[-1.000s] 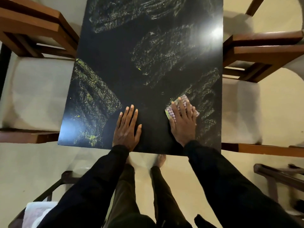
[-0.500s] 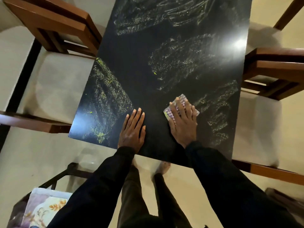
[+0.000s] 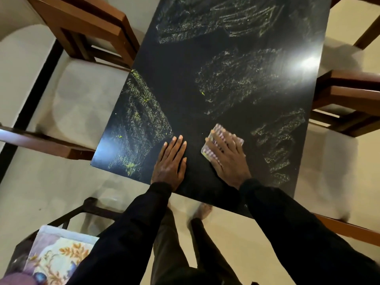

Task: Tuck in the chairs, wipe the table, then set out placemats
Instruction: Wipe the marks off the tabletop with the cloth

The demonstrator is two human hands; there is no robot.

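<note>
Chairs [image 3: 67,103] tucked, table [image 3: 205,112] mostly smeary; right hand [image 3: 228,159] presses cloth [image 3: 211,145] near its front edge, left hand [image 3: 170,161] flat, placemats not out.

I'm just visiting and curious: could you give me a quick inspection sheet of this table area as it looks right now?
Surface: black table, glossy, with pale yellowish smears in several patches.
Job's things: checked cloth lying flat on the table under the right hand; cushioned wooden chairs close along both long sides.
Clutter: floral fabric on a dark stand at lower left, off the table.
Hands: left hand flat on the bare tabletop; right hand pressing the cloth with straight fingers.
Cables: nothing seen.
Surroundings: pale floor.
</note>
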